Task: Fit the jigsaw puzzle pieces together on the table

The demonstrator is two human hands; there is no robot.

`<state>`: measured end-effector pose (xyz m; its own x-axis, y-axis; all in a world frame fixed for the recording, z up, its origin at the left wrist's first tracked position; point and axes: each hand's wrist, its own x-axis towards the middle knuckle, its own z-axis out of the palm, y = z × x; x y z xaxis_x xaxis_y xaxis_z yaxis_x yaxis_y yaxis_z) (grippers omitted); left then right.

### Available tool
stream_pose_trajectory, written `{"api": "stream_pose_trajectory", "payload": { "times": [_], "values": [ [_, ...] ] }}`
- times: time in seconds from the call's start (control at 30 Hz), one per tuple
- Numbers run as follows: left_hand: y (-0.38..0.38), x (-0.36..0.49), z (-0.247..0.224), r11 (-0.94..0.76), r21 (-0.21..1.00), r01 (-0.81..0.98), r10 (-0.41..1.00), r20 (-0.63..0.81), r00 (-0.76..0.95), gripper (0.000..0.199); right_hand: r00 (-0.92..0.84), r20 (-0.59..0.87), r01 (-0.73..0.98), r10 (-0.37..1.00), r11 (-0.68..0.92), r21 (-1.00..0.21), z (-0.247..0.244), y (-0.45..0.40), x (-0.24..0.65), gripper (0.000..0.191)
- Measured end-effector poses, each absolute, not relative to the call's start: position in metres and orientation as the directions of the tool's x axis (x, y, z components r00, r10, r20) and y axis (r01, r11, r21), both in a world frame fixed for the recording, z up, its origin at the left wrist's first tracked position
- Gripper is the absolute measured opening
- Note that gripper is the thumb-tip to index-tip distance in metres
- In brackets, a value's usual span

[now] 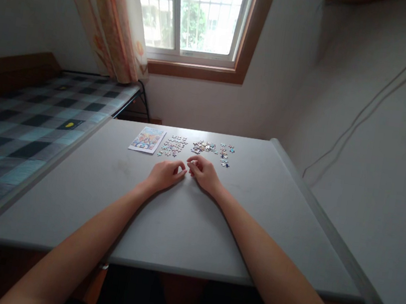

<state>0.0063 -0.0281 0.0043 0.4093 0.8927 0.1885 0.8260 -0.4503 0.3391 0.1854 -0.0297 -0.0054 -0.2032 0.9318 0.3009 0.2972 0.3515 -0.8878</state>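
My left hand (167,172) rests on the grey table with its fingers curled and thumb near the fingertips. Close beside it, my right hand (201,171) is curled too, its fingertips near the left ones; whatever they may hold is too small to make out. Beyond the hands lie puzzle pieces: a spread-out group (174,145) behind the left hand, a denser pile (204,146) behind the right hand, and a narrow group (225,154) to the right. A colourful picture sheet (147,139) lies flat to the left of the pieces.
The grey table (190,241) stretches under both forearms, with a raised right edge. A bed with a checked cover (93,99) stands at the left. Behind are a curtain (118,24) and a window (207,16). A cable (354,124) hangs along the right wall.
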Motion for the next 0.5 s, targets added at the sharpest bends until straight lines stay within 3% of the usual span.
{"api": "stream_pose_trajectory", "payload": {
  "times": [0.17, 0.5],
  "values": [
    [-0.0275, 0.0067, 0.0036, -0.462, 0.349, 0.816, 0.887, 0.201, 0.416, 0.032, -0.232, 0.289, 0.313, 0.929, 0.352, -0.882, -0.0068, -0.0258, 0.1876, 0.029],
    [-0.0272, 0.0066, 0.0040, -0.477, 0.350, 0.807, 0.879, 0.206, 0.430, 0.036, -0.202, 0.274, 0.330, 0.940, 0.329, -0.885, -0.0035, -0.0288, 0.1875, 0.024]
  ]
}}
